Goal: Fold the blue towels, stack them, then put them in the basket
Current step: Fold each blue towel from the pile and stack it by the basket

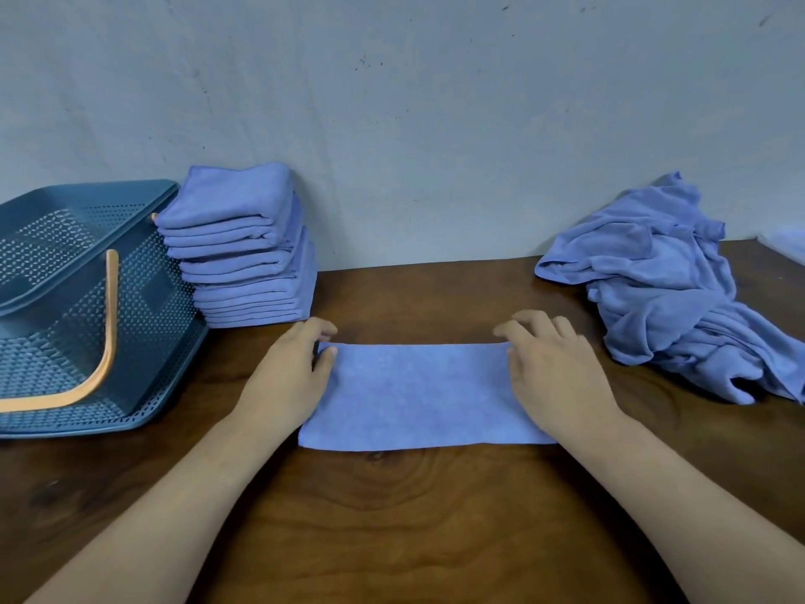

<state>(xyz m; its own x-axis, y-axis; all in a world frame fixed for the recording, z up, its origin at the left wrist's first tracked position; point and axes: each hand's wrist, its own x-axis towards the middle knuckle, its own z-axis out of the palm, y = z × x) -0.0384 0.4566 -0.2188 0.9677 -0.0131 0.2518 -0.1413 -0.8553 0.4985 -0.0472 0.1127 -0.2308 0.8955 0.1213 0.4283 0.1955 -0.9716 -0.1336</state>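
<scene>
Towel (418, 394) in hand lies flat mid-tabletop (392, 516), a long rectangle, apparently one fold in. Left hand (292, 372) pinches its far-left corner between thumb and fingers. Right hand (553, 368) does the same at the far-right corner, fingers curled narrow on the edge.

Judgement: next fold is end-to-end. To do it well, square the far edge first, carry one short end over to the other, match corners, then flatten with a palm to press air out of the crease. Cloth looks like thin soft microfibre, matte and limp, so it'll likely creep if dragged; lift, don't slide.

Stack of folded towels (248, 263) stands far left, touching the basket (152, 298), and leans a bit, so land the next one centred. Basket is perforated teal plastic with an orange handle (109, 324). Unfolded pile (666, 298) sits crumpled at right.
</scene>
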